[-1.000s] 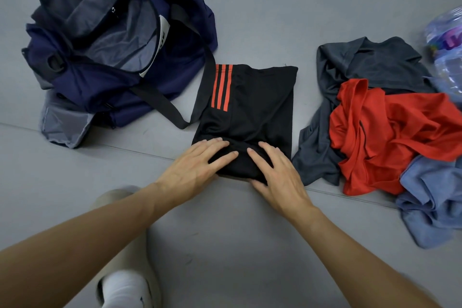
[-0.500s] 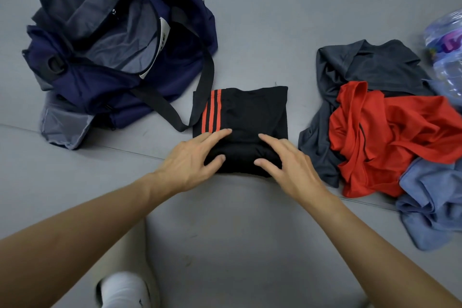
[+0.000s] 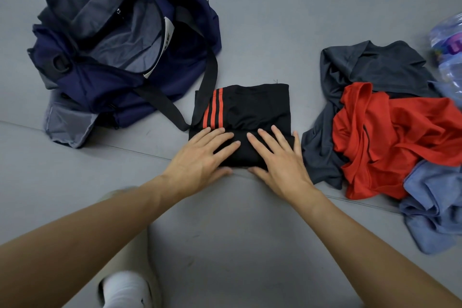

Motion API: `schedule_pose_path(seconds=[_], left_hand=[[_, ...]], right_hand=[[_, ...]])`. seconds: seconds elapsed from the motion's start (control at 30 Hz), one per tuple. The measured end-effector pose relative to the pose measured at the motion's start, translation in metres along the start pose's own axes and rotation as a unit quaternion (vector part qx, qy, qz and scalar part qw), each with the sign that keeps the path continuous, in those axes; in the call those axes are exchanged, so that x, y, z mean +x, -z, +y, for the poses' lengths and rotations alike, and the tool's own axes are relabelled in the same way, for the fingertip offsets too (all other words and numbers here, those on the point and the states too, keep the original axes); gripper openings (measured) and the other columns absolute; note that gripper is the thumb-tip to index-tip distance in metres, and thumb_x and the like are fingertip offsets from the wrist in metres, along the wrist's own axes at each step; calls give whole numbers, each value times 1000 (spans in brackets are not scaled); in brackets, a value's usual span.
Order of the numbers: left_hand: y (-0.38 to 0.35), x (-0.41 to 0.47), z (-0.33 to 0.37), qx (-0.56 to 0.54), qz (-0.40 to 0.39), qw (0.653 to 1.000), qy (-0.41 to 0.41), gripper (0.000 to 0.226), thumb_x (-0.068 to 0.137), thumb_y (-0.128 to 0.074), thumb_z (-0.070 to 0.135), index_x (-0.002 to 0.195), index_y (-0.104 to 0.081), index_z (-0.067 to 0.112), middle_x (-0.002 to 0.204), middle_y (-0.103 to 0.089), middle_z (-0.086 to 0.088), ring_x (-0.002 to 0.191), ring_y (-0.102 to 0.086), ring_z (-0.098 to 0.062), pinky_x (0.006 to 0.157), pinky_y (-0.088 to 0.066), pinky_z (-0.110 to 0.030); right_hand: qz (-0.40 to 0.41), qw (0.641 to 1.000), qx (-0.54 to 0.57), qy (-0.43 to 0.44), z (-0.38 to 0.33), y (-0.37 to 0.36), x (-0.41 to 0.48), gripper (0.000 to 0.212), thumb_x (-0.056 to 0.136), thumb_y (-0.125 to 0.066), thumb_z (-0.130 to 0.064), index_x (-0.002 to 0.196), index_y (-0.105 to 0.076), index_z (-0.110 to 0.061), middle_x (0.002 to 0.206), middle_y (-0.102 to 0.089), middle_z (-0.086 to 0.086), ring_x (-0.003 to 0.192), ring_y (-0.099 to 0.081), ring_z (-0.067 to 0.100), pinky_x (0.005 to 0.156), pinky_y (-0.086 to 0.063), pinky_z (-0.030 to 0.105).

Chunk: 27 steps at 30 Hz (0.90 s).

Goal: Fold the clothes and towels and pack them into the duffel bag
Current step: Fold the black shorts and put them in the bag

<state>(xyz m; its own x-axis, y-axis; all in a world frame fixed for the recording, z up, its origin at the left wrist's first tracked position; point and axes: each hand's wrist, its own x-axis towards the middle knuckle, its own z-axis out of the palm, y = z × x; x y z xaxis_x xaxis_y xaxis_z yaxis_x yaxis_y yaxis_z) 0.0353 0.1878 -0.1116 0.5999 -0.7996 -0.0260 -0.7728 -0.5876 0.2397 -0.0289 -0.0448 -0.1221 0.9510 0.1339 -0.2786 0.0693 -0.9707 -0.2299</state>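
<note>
Pressing hands: left hand (image 3: 197,160) and right hand (image 3: 282,165) lie flat, fingers straight, side by side on the bundle's near half; neither grasps anything.
Bundle: black shorts with red stripes (image 3: 250,107), folded nearly square on the grey floor (image 3: 250,232), directly ahead of both hands.
Strap: black bag strap (image 3: 172,110) meets the bundle's left edge and seems to overlap it.
Destination: navy duffel bag (image 3: 100,92), mouth open upward, lies left of and beyond the bundle; the left hand is nearer.
Judgement: the carry probably runs leftward and away, and the strap may snag.
Remaining: grey shirt (image 3: 375,65), red shirt (image 3: 395,132) and blue cloth (image 3: 435,202), heaped unfolded just right of the bundle.
</note>
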Motion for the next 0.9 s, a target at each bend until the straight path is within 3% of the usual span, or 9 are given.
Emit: schedule_pose_path(seconds=[0.07, 0.17, 0.3, 0.4, 0.53, 0.67, 0.77, 0.8, 0.9], left_hand=[[0, -2, 0, 0, -53, 998, 27, 79, 86, -75, 41, 153, -38, 21, 156, -39, -11, 146, -34, -29, 122, -24, -46], [3, 1, -1, -5, -53, 998, 45, 78, 85, -75, 23, 153, -38, 22, 154, -42, -10, 144, -38, -30, 121, -27, -46], [12, -1, 0, -64, -51, 996, 40, 71, 85, -59, 28, 153, -39, 23, 142, -54, -4, 126, -53, -24, 111, -39, -41], [23, -7, 5, -144, -82, 983, 84, 72, 87, -50, 38, 156, -30, 30, 128, -61, 3, 109, -60, -19, 96, -48, -35], [32, -5, 8, -216, -89, 960, 155, 64, 93, -54, 40, 152, -30, 39, 132, -60, 7, 119, -55, -14, 97, -41, -23], [33, 11, -7, -255, -99, 933, 232, 50, 94, -56, 49, 141, -44, 38, 128, -60, 8, 119, -54, -12, 92, -36, -23], [33, 19, -17, -223, -105, 918, 310, 48, 92, -52, 63, 132, -47, 37, 120, -62, 10, 104, -58, -16, 87, -45, -32], [33, 19, -18, -177, -89, 930, 311, 49, 93, -49, 64, 130, -49, 34, 119, -62, 9, 102, -60, -19, 86, -48, -36], [30, 12, -14, -16, 45, 987, 156, 38, 99, -51, 43, 127, -61, 19, 123, -63, -2, 110, -61, -31, 89, -50, -44]], right_hand=[[9, 1000, -5, 9, 0, 3, 3, 78, 90, -63, -50, 156, -26, -33, 159, -37, -1, 153, -18, 26, 121, 1, 62], [25, 999, -5, 29, 0, 12, 5, 74, 87, -62, -48, 153, -37, -27, 146, -53, -1, 145, -37, 22, 123, 0, 53], [-21, 997, 74, 19, -4, 40, -2, 73, 89, -56, -49, 155, -28, -35, 112, -67, -10, 115, -57, 14, 117, -26, 31], [-65, 989, 133, 6, 2, 48, -11, 71, 91, -51, -61, 153, -21, -46, 125, -59, -12, 106, -60, 17, 89, -47, 34], [-107, 980, 170, 4, 6, 48, -18, 72, 87, -57, -64, 149, -22, -50, 136, -42, -17, 99, -61, 17, 88, -50, 38], [-69, 971, 224, -44, 9, 47, -9, 58, 89, -61, -56, 141, -35, -46, 125, -56, -11, 102, -59, 17, 91, -47, 37], [-22, 952, 267, -144, 10, 39, 0, 52, 87, -61, -63, 132, -46, -41, 107, -65, -6, 94, -57, 18, 86, -45, 34], [-5, 950, 265, -166, 8, 37, 2, 53, 87, -60, -64, 132, -48, -38, 106, -65, -4, 92, -56, 18, 84, -42, 33], [29, 955, 221, -195, 3, 32, 10, 55, 89, -57, -65, 132, -51, -31, 106, -65, -1, 97, -59, 24, 84, -44, 36]])
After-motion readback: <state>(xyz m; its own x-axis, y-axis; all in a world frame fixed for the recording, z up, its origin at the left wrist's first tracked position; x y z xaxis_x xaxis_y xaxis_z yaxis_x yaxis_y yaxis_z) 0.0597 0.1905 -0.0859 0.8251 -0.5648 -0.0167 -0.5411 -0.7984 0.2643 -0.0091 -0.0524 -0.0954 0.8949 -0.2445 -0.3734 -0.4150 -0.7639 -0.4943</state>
